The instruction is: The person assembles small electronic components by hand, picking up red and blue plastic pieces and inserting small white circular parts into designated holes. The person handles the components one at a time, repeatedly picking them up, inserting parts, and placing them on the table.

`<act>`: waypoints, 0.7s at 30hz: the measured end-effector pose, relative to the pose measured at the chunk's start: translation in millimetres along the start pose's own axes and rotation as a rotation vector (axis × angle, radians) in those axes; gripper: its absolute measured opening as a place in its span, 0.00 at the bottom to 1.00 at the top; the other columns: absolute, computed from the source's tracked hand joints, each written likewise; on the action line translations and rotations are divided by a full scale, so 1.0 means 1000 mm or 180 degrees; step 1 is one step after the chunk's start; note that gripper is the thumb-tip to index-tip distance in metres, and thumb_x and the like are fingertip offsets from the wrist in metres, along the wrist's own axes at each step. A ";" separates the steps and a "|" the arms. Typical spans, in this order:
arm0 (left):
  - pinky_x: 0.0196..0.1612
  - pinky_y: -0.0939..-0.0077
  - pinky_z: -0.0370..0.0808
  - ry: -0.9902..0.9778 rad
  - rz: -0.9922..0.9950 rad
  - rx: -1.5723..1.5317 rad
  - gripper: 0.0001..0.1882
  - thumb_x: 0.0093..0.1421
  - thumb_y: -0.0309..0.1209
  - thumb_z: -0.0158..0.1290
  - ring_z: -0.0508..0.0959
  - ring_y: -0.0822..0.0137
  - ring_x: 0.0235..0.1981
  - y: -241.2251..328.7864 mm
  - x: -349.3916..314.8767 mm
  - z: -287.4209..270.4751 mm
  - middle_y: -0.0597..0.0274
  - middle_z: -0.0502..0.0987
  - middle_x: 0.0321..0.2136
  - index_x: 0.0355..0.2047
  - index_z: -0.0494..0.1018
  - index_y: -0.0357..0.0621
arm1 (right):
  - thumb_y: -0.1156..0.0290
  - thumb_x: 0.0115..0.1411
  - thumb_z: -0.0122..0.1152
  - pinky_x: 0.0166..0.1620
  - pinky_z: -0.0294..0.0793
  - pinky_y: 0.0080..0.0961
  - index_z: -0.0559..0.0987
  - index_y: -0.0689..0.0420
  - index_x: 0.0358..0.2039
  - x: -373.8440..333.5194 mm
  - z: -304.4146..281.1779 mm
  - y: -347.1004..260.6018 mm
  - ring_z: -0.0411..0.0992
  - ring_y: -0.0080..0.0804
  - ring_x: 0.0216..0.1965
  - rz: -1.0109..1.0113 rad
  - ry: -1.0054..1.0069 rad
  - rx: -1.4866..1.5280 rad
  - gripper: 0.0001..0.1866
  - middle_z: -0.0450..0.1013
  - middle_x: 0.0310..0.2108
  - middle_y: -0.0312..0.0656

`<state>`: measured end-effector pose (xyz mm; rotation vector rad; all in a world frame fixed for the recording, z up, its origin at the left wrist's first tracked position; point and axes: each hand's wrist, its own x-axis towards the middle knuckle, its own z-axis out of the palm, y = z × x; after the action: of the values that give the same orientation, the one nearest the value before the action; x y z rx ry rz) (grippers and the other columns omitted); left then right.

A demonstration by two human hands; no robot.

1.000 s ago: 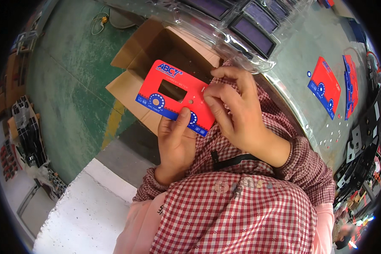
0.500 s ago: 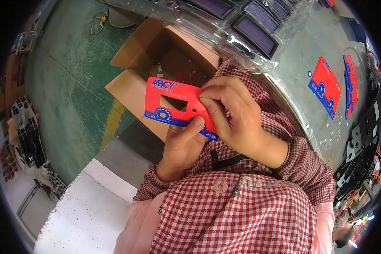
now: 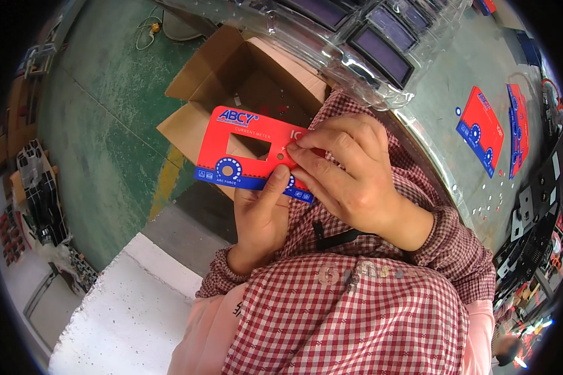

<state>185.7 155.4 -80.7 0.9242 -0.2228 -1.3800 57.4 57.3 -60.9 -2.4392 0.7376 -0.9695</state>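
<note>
A flat red and blue faceplate label [image 3: 216,140] is tilted in front of me, with a rectangular cut-out and round holes. My left hand [image 3: 261,219] grips its lower edge, thumb on the printed face and fingers behind. Over the label's right part, the fingertips of my right hand [image 3: 356,172] are pinched together at the face, close to a small round hole. Whatever lies between those fingertips is too small to make out. The right hand covers the label's right end.
Below the label stands an open cardboard box [image 3: 194,78] with small scraps inside. On the bench [image 3: 441,134] to the right are another red and blue label [image 3: 481,128], a stack of similar labels [image 3: 517,131] and scattered bits. Plastic-wrapped display frames [image 3: 381,55] sit at the far edge.
The label has shifted slightly left and toward me, turning flatter to view. My right fingertips have moved from near its upper right edge onto the face by the small hole.
</note>
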 end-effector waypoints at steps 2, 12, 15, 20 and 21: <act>0.51 0.70 0.69 0.0287 0.0016 0.0043 0.14 0.65 0.23 0.45 0.73 0.66 0.47 0.001 -0.001 0.005 0.57 0.72 0.47 0.51 0.66 0.35 | 0.74 0.38 0.68 0.43 0.67 0.35 0.80 0.59 0.32 -0.001 -0.001 0.001 0.70 0.38 0.39 -0.0027 -0.0027 0.0079 0.16 0.73 0.35 0.38; 0.46 0.75 0.70 0.0424 -0.0024 0.0336 0.09 0.64 0.22 0.48 0.73 0.72 0.42 0.008 -0.014 0.016 0.60 0.74 0.42 0.45 0.71 0.34 | 0.73 0.45 0.63 0.44 0.67 0.35 0.76 0.58 0.30 -0.006 -0.007 0.001 0.70 0.40 0.40 0.0109 0.0105 0.0668 0.10 0.70 0.34 0.40; 0.49 0.72 0.69 0.0890 0.0161 0.0069 0.13 0.62 0.21 0.49 0.73 0.66 0.45 0.009 -0.019 0.023 0.57 0.73 0.45 0.48 0.69 0.33 | 0.74 0.47 0.63 0.39 0.68 0.34 0.76 0.58 0.32 -0.012 -0.019 0.001 0.70 0.41 0.36 -0.0005 0.0112 0.0846 0.10 0.69 0.31 0.42; 0.46 0.63 0.72 0.0464 0.1561 0.0671 0.21 0.59 0.29 0.47 0.74 0.57 0.43 0.021 -0.036 0.038 0.48 0.72 0.45 0.52 0.64 0.30 | 0.80 0.49 0.60 0.32 0.69 0.36 0.75 0.61 0.34 -0.039 -0.039 0.011 0.68 0.46 0.30 0.1028 -0.0097 0.0943 0.10 0.67 0.27 0.48; 0.44 0.64 0.72 0.0026 0.1298 0.0749 0.21 0.60 0.29 0.46 0.74 0.59 0.40 0.025 -0.036 0.049 0.48 0.72 0.44 0.51 0.64 0.30 | 0.80 0.48 0.59 0.33 0.69 0.39 0.75 0.62 0.34 -0.044 -0.037 0.015 0.69 0.47 0.31 0.1092 -0.0077 0.1041 0.10 0.68 0.27 0.48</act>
<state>164.9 164.9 -19.1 1.0121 -0.5457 -0.9852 -1.1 65.6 -66.5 -1.9610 0.8765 -0.8472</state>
